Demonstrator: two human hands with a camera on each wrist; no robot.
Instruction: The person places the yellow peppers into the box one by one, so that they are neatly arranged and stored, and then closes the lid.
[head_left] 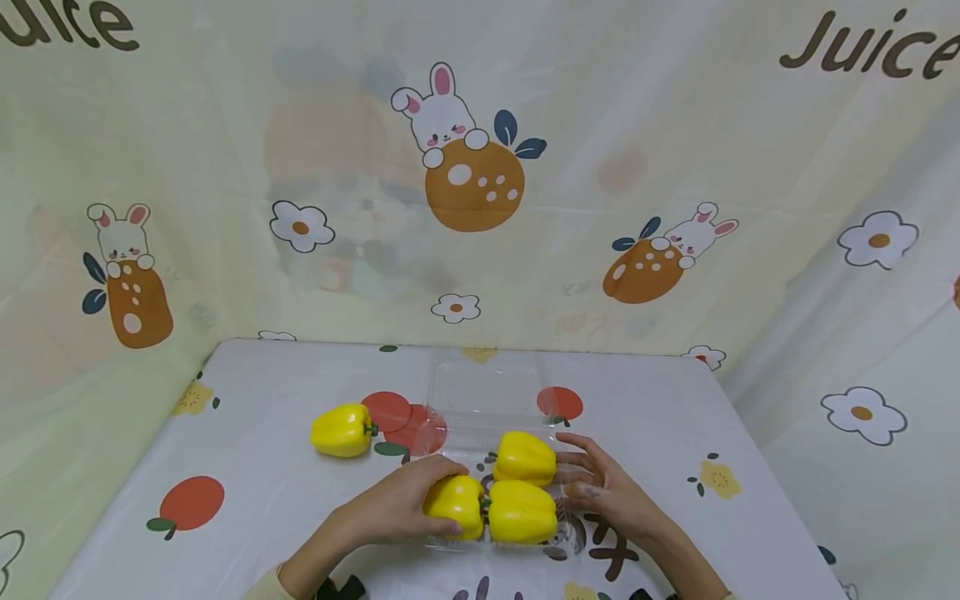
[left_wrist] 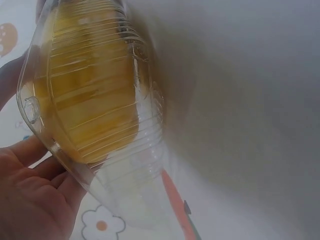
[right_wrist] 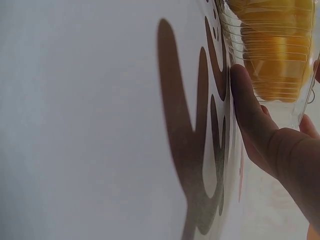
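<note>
A clear plastic clamshell container (head_left: 487,400) lies open on the table, its lid folded back. Inside sit three yellow bell peppers: one at the back (head_left: 525,458), one front right (head_left: 522,512) and one front left (head_left: 453,504). My left hand (head_left: 390,508) curls round the container's left end, over the front-left pepper. The left wrist view shows my palm (left_wrist: 30,200) against the ribbed wall (left_wrist: 125,165), with a pepper (left_wrist: 85,100) behind it. My right hand (head_left: 600,483) lays straight fingers against the container's right side; its thumb (right_wrist: 250,110) touches the wall (right_wrist: 295,107).
A fourth yellow pepper (head_left: 342,430) lies loose on the tablecloth (head_left: 247,400) to the left of the container. Printed fabric with rabbits and flowers hangs as a backdrop (head_left: 480,167) behind and to both sides of the table.
</note>
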